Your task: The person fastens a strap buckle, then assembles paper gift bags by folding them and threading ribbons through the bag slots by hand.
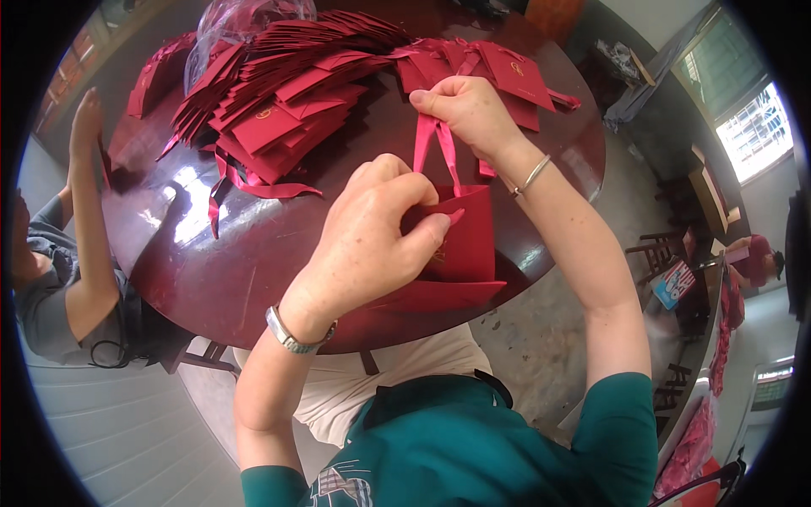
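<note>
A small red paper gift bag [469, 241] stands in front of me at the near edge of the round table, its lower flap jutting toward me. My right hand [473, 114] is closed above it, pinching the pink ribbon [435, 152] that runs down into the bag's top. At the bag's near upper edge is my left hand [372, 228], thumb and fingers closed together. A short pink ribbon end shows beside its thumb tip. The left fingers partly hide the bag's left side.
A large fanned stack of flat red bags [287, 93] covers the far part of the dark glossy table [549, 169]. More red bags [515, 76] with ribbons lie at the far right. Clear plastic wrap [224, 29] rests behind the stack. Another person [68, 279] sits at the left.
</note>
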Action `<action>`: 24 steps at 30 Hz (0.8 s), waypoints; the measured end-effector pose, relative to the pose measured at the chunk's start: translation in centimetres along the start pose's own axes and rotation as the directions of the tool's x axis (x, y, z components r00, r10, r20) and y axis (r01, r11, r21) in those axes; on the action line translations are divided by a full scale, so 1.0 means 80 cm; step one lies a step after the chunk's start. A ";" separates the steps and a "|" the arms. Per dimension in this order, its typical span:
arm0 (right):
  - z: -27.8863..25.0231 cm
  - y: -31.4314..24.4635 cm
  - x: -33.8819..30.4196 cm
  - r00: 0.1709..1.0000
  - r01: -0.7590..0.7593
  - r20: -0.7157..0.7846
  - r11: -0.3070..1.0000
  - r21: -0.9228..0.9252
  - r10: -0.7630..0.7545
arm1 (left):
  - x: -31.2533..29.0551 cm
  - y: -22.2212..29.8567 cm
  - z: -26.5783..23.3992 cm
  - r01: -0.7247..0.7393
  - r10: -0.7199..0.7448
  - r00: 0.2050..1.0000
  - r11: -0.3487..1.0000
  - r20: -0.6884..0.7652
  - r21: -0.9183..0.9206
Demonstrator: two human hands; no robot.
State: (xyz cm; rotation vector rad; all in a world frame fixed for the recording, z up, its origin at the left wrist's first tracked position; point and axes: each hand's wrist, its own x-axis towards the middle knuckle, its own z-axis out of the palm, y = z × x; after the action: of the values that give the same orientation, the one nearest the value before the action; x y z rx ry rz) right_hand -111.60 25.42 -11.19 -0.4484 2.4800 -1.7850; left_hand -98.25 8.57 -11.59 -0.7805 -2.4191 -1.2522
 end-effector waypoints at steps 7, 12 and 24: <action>0.004 0.004 -0.014 0.998 -0.061 0.048 0.969 0.241 0.051 | -0.006 -0.011 -0.006 0.054 -0.052 0.998 0.994 0.022 -0.096; 0.001 0.001 -0.027 0.974 -0.189 0.183 0.917 0.352 0.130 | -0.012 -0.016 -0.005 0.206 -0.195 0.977 0.968 0.083 -0.142; 0.030 0.049 -0.001 0.959 -0.279 0.134 0.902 0.329 0.248 | -0.012 -0.051 -0.017 0.280 -0.224 0.939 0.939 0.263 -0.200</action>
State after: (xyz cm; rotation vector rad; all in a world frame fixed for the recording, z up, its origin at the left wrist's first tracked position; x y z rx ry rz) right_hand -111.80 24.34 -15.67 -0.1525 1.9922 -1.9756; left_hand -99.85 5.25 -13.95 -0.7322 -2.6619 -1.6553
